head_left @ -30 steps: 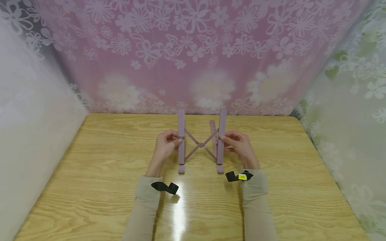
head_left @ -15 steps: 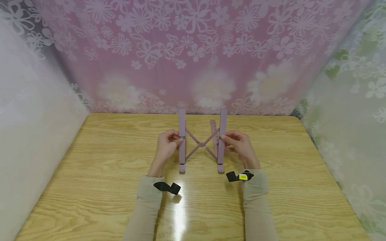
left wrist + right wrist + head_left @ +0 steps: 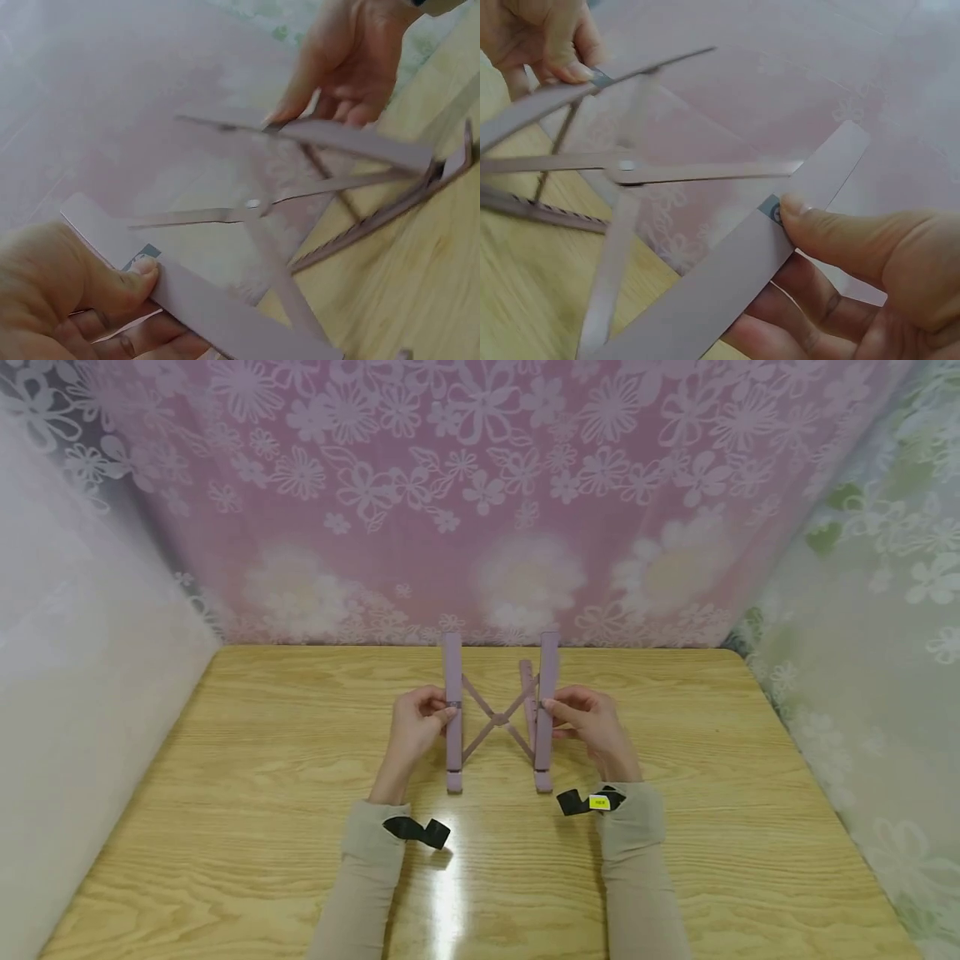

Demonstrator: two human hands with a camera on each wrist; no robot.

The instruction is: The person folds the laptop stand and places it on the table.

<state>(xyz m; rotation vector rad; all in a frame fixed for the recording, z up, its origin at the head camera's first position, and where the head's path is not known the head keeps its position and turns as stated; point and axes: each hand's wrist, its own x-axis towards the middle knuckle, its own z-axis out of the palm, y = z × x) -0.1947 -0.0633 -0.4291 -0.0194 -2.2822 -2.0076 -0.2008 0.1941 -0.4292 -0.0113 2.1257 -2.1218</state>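
A pink folding laptop stand (image 3: 499,719) stands unfolded on the table, its two long side arms joined by an X of crossed bars. My left hand (image 3: 417,720) grips the left arm, thumb on the grey pad (image 3: 142,257) and fingers beneath. On the other side my right hand (image 3: 594,725) pinches the right arm (image 3: 727,277) the same way, its thumb beside a grey pad (image 3: 770,211). A notched base bar (image 3: 375,221) slants down below the arms to the wood. Small lips (image 3: 543,782) turn up at the near ends.
The wood-grain table (image 3: 262,827) stretches out around the stand. A pink flowered curtain (image 3: 480,527) hangs along its far edge, close behind the stand's upper ends. Pale sheets stand at the left (image 3: 90,652) and right (image 3: 885,693). Black straps sit on both cuffs.
The right hand has moved slightly left with the right arm, so the two arms stand a little closer together. The left hand has shifted only slightly to the right.
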